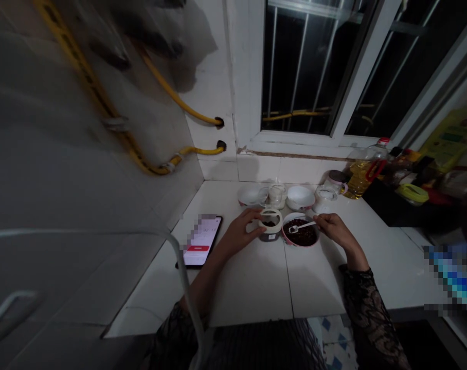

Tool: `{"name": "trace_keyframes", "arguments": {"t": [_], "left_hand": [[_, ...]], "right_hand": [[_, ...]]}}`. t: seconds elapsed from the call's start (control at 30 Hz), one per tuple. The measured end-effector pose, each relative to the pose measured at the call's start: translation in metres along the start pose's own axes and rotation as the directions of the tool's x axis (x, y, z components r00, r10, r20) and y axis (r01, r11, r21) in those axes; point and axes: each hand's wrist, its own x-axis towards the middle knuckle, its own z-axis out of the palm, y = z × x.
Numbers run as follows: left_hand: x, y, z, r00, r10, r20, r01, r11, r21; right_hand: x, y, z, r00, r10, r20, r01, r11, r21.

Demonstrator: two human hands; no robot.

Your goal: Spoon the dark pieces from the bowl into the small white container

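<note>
The white spoon (305, 225) points left, its length crosswise over the bowl (300, 245)

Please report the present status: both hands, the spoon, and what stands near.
Left hand on small jar. Right hand holding white spoon over dark red contents of bowl, contact unclear. White bowl behind; phone at left.

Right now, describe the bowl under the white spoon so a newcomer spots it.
Below the window is a white tiled counter. On it, the bowl sits just right of the jar at the person's left hand. Unlike the two bowls behind, it shows dark reddish-brown contents, under the white spoon in the right hand.
</note>
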Motion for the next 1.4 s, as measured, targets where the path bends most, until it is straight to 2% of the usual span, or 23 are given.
{"name": "trace_keyframes", "arguments": {"t": [0.3,0.53,0.77,0.97,1.2,1.4], "left_hand": [[0.0,0.002,0.0,1.0,-0.018,0.01,0.018,1.0,-0.014],[0.0,0.003,-0.001,1.0,-0.015,0.008,0.015,1.0,-0.017],[0.001,0.004,-0.001,1.0,-0.022,0.009,0.023,0.999,-0.04],[0.0,0.004,-0.001,1.0,-0.025,0.004,0.025,0.999,-0.048],[0.0,0.007,-0.002,0.999,-0.035,0.007,0.035,0.998,-0.042],[0.0,0.01,-0.002,0.999,-0.044,-0.004,0.044,0.998,-0.056]], "right_hand": [[-0.001,-0.002,-0.001,1.0,0.004,-0.007,-0.004,1.0,0.001],[0.001,-0.002,0.008,0.999,-0.036,0.039,0.038,0.998,-0.055],[-0.003,-0.009,0.005,0.996,-0.031,0.089,0.033,0.999,-0.027],[0.0,-0.008,0.004,0.993,0.025,0.114,-0.024,1.0,-0.014],[0.004,0.001,-0.001,0.995,0.053,0.081,-0.055,0.998,0.018],[0.004,-0.013,0.007,0.998,0.027,-0.053,-0.023,0.997,0.075]]}}
